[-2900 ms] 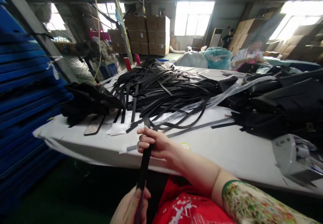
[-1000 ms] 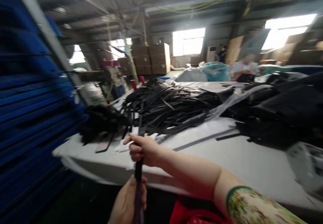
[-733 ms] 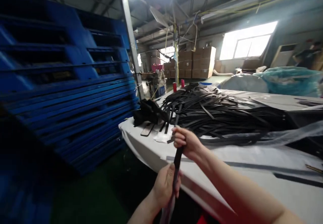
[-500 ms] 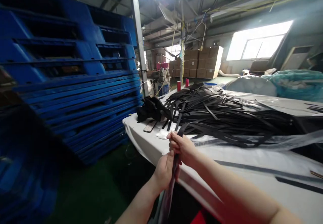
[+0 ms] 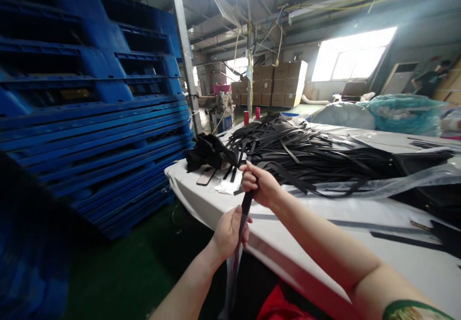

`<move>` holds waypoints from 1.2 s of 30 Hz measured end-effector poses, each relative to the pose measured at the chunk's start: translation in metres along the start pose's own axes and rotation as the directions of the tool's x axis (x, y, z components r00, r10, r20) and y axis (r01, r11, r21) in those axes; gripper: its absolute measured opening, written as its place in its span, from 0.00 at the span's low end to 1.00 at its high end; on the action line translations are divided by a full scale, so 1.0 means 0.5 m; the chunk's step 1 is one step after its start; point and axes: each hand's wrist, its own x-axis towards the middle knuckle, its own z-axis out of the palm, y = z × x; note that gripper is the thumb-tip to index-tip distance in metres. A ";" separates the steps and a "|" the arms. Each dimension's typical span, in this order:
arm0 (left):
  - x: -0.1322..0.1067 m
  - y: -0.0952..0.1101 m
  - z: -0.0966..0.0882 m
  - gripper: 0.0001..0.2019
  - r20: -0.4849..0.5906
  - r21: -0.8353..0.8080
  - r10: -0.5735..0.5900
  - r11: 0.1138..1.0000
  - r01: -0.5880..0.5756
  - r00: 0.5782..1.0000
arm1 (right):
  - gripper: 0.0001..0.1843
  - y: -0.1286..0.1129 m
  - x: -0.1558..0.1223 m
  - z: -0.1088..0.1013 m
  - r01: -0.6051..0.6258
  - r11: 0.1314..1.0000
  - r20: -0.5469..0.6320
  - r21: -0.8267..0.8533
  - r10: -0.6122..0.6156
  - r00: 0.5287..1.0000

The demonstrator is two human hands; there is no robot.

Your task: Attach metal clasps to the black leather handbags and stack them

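Note:
A black strap (image 5: 246, 203) runs between my hands at the near edge of the table. My left hand (image 5: 229, 231) is closed round its lower stretch, thumb on top. Higher up, my right hand (image 5: 260, 181) pinches the upper part of the strap in curled fingers. Below my left hand a pale, see-through strip hangs down with the strap; where it ends is hidden. Just beyond my right hand spreads a large heap of black straps (image 5: 306, 154) on the white-covered table (image 5: 309, 231).
A black crumpled bundle (image 5: 211, 152) and a phone (image 5: 206, 176) lie at the table's left corner. Stacked blue pallets (image 5: 144, 161) rise on the left. Two red spools (image 5: 246, 117) stand behind the heap. A teal bag (image 5: 403, 111) and a person (image 5: 430, 80) are at the far right.
My right hand has moved up, away from my left hand, so more strap shows stretched between them. The view has turned slightly right, bringing a person into sight.

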 end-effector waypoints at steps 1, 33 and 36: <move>-0.004 -0.008 0.003 0.29 0.001 0.002 -0.014 1.000 0.014 1.000 | 0.12 -0.018 0.008 -0.009 0.020 0.999 -0.034 0.041 -0.018 0.999; 0.078 0.272 0.065 0.36 0.079 -0.295 0.396 0.886 -0.358 0.915 | 0.18 -0.266 -0.017 0.269 0.326 0.885 0.232 -0.332 -0.259 0.938; 0.080 0.211 0.070 0.30 0.033 -0.133 0.460 0.882 -0.452 0.887 | 0.18 -0.284 -0.017 0.259 0.372 0.863 0.231 -0.341 -0.307 0.923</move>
